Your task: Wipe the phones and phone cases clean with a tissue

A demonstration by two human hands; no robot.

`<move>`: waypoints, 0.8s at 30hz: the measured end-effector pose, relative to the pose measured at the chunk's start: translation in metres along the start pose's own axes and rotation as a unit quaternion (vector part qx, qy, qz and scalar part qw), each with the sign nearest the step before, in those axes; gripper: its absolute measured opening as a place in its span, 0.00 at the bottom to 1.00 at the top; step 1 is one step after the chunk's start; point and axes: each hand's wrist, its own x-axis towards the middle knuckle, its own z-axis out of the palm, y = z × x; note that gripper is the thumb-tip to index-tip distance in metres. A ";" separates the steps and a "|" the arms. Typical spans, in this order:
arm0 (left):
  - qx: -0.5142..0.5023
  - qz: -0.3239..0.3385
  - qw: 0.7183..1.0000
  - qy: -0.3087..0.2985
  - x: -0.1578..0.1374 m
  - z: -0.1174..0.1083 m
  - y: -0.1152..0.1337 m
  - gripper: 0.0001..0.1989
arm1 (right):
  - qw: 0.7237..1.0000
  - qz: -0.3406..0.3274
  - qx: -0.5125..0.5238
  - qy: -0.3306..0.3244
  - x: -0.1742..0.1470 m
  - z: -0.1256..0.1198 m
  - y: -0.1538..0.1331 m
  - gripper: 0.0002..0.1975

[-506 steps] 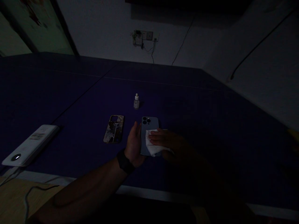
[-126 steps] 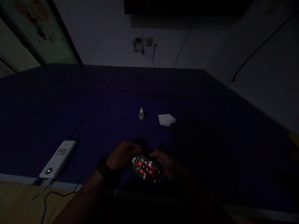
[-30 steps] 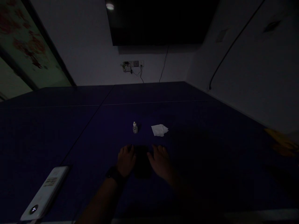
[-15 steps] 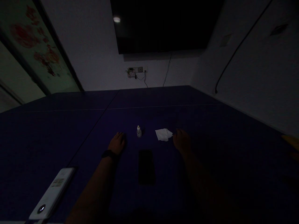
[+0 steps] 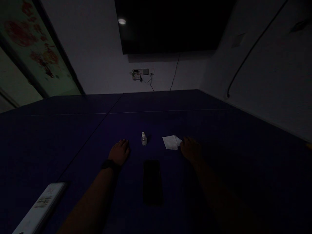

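My left hand [image 5: 119,152], with a dark band at the wrist, rests palm down on the dark blue table, fingers lying on the surface and nothing held. Just to its right stands a small dropper bottle [image 5: 144,140], upright, clear with a white cap. My right hand [image 5: 190,149] is closed at the right corner of a white tissue [image 5: 171,142], which lies flat on the table; its fingertips are dim. Between my forearms lies a black smartphone [image 5: 152,182], its screen dark.
A long white device like a power bank [image 5: 40,208] lies at the lower left, partly cut off. The blue table [image 5: 136,102] reaches back to a wall with sockets [image 5: 143,72] and cables. Above hangs a dark television screen [image 5: 170,26]. The room is dim.
The view has shifted slightly, so the phone and the white device appear lower and nearer. Both hands stay about where they were, the right one still at the tissue's corner.
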 end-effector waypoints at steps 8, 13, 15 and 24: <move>0.035 -0.026 0.999 -0.007 0.002 -0.007 0.024 0.19 | 0.998 0.006 0.049 0.049 -0.004 -0.009 -0.005 0.19; 0.054 -0.038 0.998 -0.018 0.000 -0.010 0.034 0.17 | 0.989 -0.044 0.103 0.095 -0.015 -0.025 -0.036 0.19; 0.061 -0.044 0.997 -0.023 -0.001 -0.010 0.037 0.17 | 0.981 -0.116 0.131 0.085 -0.029 -0.029 -0.057 0.16; 0.081 -0.049 0.995 -0.033 -0.003 -0.014 0.049 0.19 | 0.895 -0.365 0.223 -0.125 -0.071 -0.031 -0.098 0.27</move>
